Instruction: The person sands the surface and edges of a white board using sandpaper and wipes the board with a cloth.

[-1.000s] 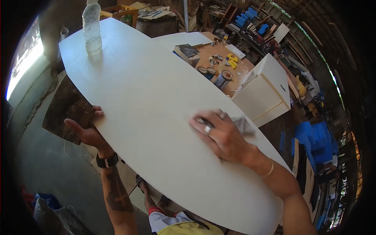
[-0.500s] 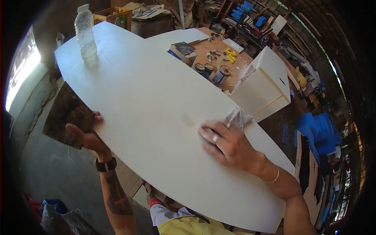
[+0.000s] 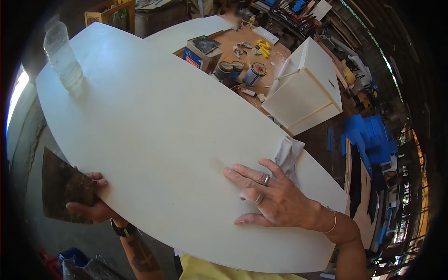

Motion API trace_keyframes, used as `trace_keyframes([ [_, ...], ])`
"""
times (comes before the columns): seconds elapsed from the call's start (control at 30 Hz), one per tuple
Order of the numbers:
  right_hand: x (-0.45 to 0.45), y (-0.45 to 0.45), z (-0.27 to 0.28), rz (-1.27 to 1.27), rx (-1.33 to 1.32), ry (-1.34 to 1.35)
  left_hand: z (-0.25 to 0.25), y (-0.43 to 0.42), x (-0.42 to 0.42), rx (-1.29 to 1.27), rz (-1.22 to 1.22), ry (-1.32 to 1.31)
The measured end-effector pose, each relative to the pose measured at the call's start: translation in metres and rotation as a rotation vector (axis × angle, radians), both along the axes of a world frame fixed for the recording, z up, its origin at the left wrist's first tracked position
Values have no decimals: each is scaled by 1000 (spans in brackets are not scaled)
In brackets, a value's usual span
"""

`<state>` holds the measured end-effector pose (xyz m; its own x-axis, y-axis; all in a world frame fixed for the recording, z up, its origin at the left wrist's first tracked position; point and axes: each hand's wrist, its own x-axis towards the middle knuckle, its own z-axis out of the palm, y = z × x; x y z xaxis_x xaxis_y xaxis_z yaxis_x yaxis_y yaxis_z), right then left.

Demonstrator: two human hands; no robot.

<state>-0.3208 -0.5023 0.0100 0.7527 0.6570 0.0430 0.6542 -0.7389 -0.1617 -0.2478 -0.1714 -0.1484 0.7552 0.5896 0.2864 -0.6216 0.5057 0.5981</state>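
A large white panel point(image 3: 154, 135) with curved edges stretches across the view. My right hand point(image 3: 270, 191) lies on it, fingers spread, two fingertips beside a faint brownish smudge point(image 3: 218, 164). A crumpled grey cloth point(image 3: 290, 156) rests on the panel just beyond this hand; whether it touches the hand I cannot tell. Beneath the curled finger, something small and greyish is too hidden to name. At the panel's left edge, my left hand point(image 3: 91, 205) is closed on a dark brown, stiff-looking sheet point(image 3: 60, 186), its fingertips by the panel's rim.
A clear plastic bottle point(image 3: 63, 60) stands on the panel's far left. Beyond it, a brown worktop point(image 3: 275, 58) bears open paint cans point(image 3: 255, 73), a blue box point(image 3: 192, 57) and yellow items point(image 3: 263, 48). A white cabinet-like box point(image 3: 303, 91) stands at right, near blue pieces point(image 3: 371, 135).
My right hand has moved slightly left and down, and its fingers have spread apart, away from the cloth. My view has shifted; the left hand and dark sheet appear lower and further left.
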Motion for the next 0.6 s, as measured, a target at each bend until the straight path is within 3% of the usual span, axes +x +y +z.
trace_keyframes([
  [0.07, 4, 4, 0, -9, 15, 15, -6, 5, -1, 59, 54, 10],
  [0.17, 10, 7, -5, -26, 78, 25, 0, 10, -11, -59, -204, -11],
  [0.23, 4, -5, -5, -22, 107, 26, 6, 17, -17, -3, -283, 21],
  [0.3, -11, -23, 2, -57, 77, 61, 9, 28, -19, 204, -182, 102],
  [0.4, -36, -39, 13, -110, 66, 19, -9, 81, -38, 870, 297, 276],
  [0.53, -52, -65, -6, -77, 98, -99, 61, 68, -59, 1374, 280, 189],
  [0.6, -52, -63, -21, -71, 160, -149, 76, 53, -49, 1435, 210, 119],
])
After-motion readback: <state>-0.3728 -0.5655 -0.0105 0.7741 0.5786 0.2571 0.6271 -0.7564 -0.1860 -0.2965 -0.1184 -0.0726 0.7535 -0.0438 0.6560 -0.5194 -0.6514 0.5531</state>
